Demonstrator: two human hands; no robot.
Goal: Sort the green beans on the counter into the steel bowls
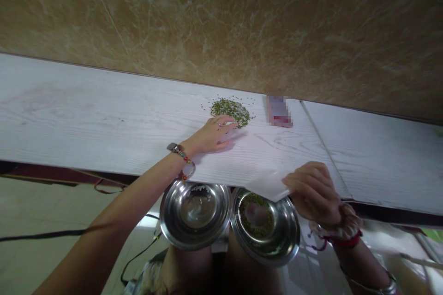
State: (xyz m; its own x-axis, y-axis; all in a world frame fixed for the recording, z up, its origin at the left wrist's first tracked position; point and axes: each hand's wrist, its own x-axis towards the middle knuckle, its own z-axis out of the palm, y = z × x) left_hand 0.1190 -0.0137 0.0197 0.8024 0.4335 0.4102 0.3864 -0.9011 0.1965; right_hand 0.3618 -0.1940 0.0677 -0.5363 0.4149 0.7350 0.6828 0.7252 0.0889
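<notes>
A loose pile of small green beans (231,107), like mung beans, lies scattered on the white wood-grain table. My left hand (218,133) reaches across to the pile's near edge, its fingers apart and the fingertips at the beans. A thin white sheet (265,184), paper or card, is pinched in my right hand (313,189) at the table's front edge. The sheet partly covers the right steel bowl (292,235), which has green beans in its bottom. Beside it, the left steel bowl (169,235) holds a few pale grains along its inner wall.
Both bowls rest on my lap, just under the edge of the table (104,115). A phone-like object (278,111), blurred by pixels, lies right of the beans. Behind the table rises a brown marbled wall (207,23). Dark cables (141,251) hang at lower left.
</notes>
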